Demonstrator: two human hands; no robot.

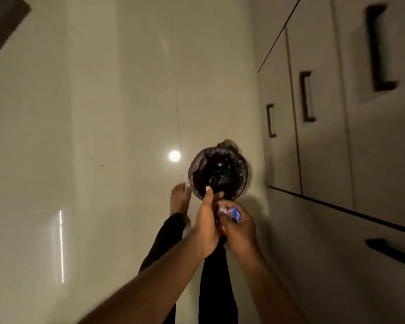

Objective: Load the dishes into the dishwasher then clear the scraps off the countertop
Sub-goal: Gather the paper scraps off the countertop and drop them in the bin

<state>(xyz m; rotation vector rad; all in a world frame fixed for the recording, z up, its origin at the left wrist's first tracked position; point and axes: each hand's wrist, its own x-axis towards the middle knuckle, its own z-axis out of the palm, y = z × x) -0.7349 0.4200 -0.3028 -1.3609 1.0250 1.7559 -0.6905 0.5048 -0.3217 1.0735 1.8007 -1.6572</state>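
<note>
A round bin (197, 170) lined with a dark plastic bag stands on the glossy floor, seen from above. Both hands hover just above its near rim. My right hand (240, 228) grips crumpled scraps (234, 212), a blue, white and red wrapper. My left hand (206, 220) is pressed against the right one with its thumb pointing up over the bin's edge; its fingers are hidden between the two hands, so what they hold cannot be seen.
Pale cabinet fronts (325, 141) with dark bar handles (307, 97) line the right side. My bare foot (179, 198) stands left of the bin. A dark object (2, 24) sits at the top left corner. Shiny floor (91, 136) stretches to the left.
</note>
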